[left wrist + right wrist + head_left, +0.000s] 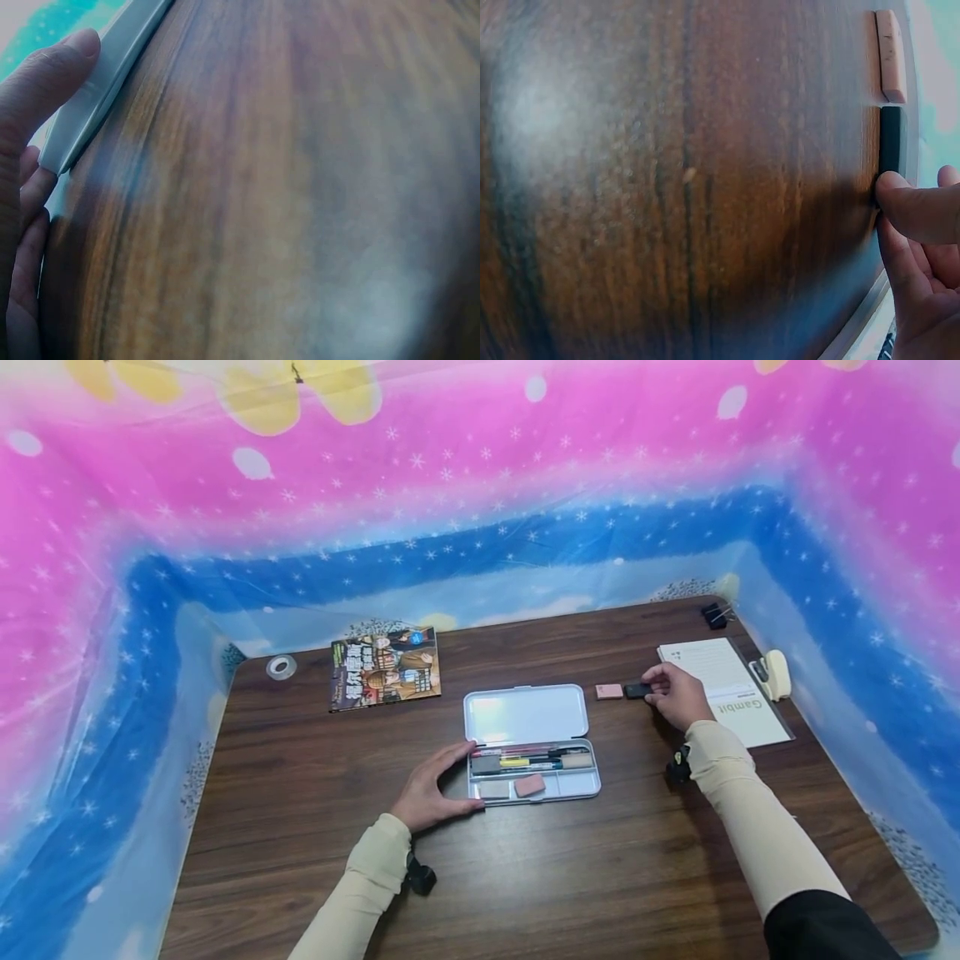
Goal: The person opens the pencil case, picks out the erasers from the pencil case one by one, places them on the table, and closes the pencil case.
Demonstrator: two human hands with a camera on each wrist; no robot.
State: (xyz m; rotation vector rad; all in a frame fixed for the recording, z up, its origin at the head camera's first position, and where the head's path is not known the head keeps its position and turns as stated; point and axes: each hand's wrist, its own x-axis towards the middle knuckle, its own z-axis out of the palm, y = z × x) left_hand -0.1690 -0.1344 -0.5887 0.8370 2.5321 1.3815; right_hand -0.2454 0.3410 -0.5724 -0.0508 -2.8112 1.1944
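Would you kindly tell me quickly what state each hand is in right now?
Left hand: holding the left end of the open, white rectangular pencil case between thumb and fingers.
Right hand: closed, pinching the small black rectangular block.

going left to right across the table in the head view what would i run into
Tape roll → magazine → open white pencil case → loose pink eraser → black block → right hand → cream stapler
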